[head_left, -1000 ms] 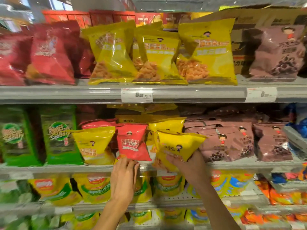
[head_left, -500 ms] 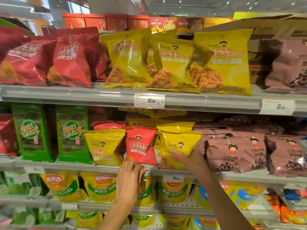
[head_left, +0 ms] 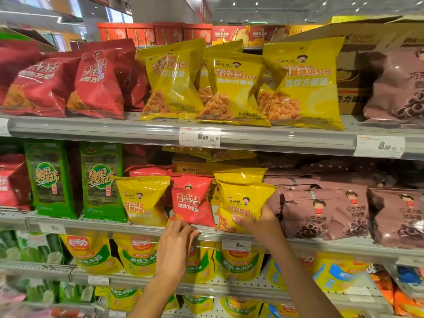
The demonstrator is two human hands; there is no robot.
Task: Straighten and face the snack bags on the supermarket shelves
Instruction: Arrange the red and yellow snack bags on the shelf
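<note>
Snack bags fill the long grey metal shelves (head_left: 91,130) from side to side. Up on the top shelf stand big shiny red bags (head_left: 96,81) on the left, big yellow bags (head_left: 305,83) in the middle and a big brown bag (head_left: 399,86) on the right. On the middle shelf, tall green packs (head_left: 102,182) stand on the left and brown bags with a little cartoon child (head_left: 321,212) lie on the right. Between them sit three smaller bags at the front edge: a small yellow bag (head_left: 142,200), a small red bag (head_left: 191,199) and another yellow bag held by a hand (head_left: 243,203). The right hand (head_left: 261,223) grips that yellow bag by its lower right corner, thumb across the front. The left hand (head_left: 176,239) has its fingers curled over the shelf's front edge, touching the bottom of the small red bag. White price tags (head_left: 199,137) hang on the shelf rails.
</note>
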